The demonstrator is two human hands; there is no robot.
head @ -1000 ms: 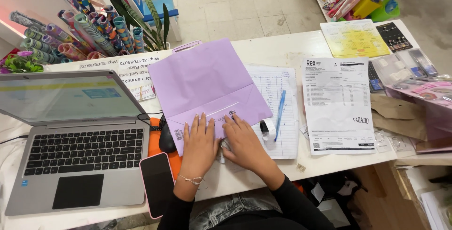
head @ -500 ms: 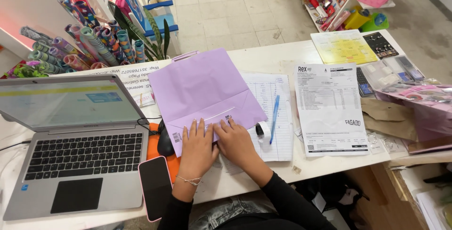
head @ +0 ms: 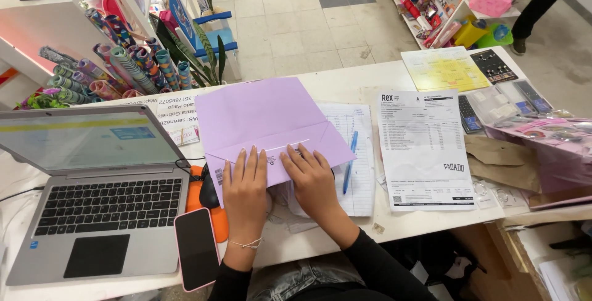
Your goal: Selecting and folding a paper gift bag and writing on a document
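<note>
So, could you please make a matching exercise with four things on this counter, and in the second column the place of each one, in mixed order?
Things:
1. lilac paper bag
2. blue pen
3. phone with pink case
4. laptop

Places:
A. at the counter's front edge, between the laptop and the left hand
B. at the far left of the counter, lid open
C. flat under both hands, the right hand too
D. on the lined sheet, right of the bag

Pairs: 1-C, 2-D, 3-A, 4-B
</note>
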